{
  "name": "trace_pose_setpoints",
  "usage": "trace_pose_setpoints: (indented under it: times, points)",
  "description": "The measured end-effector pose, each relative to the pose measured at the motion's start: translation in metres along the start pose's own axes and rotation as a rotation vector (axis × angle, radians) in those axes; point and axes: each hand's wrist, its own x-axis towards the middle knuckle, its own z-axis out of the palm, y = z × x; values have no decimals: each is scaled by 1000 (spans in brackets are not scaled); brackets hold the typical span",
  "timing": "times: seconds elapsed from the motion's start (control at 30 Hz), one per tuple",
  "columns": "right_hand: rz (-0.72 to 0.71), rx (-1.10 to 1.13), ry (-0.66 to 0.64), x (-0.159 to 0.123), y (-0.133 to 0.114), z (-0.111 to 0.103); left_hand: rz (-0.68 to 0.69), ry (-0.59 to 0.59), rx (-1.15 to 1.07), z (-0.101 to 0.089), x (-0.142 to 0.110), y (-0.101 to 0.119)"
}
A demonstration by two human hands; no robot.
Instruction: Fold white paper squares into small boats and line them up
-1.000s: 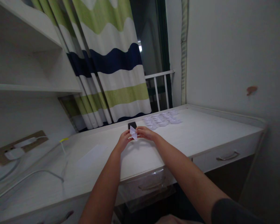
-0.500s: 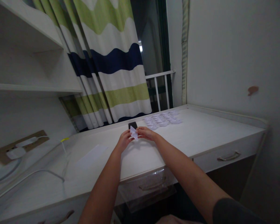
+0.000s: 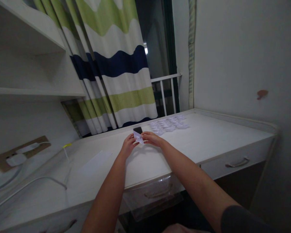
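The folded paper [image 3: 138, 138] has tipped flatter since a moment ago — it's pinched between the left hand [image 3: 128, 146] and right hand [image 3: 152, 139], above the table [image 3: 184, 145], just beside a black phone [image 3: 137, 130].

Pleated fabric curtain [image 3: 118, 64]: wavy lime-green, white and navy stripes. White woodgrain desk [image 3: 203, 137]. Folded white paper triangle [image 3: 138, 138], black rectangular phone [image 3: 137, 130].
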Motion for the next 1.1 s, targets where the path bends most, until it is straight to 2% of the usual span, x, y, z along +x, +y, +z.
trace_pose_setpoints:
  times: [0.13, 0.27, 0.43, 0.57, 0.77, 0.93, 1.1]
  points:
    - [5, 6, 17, 1, 1, -3, 62, 103, -36, -2, 2, 0]
    - [-23, -31, 113, 5, 3, -6, 105, 165, -75, -5, 4, -1]
    - [-56, -50, 248, 9, 4, -8, 25, 187, -119, -4, 4, 0]
    - [-81, -21, 305, 11, 7, -11, -64, 229, -92, -6, 5, -1]
    - [-64, -2, 388, 15, 12, -15, -37, 331, -13, -13, 6, -9]
    - [-62, 1, 414, 19, 10, -18, -24, 317, 7, -16, 13, -11]
    - [-57, 52, 408, 24, -4, -18, -3, 343, 3, -11, 24, -3]
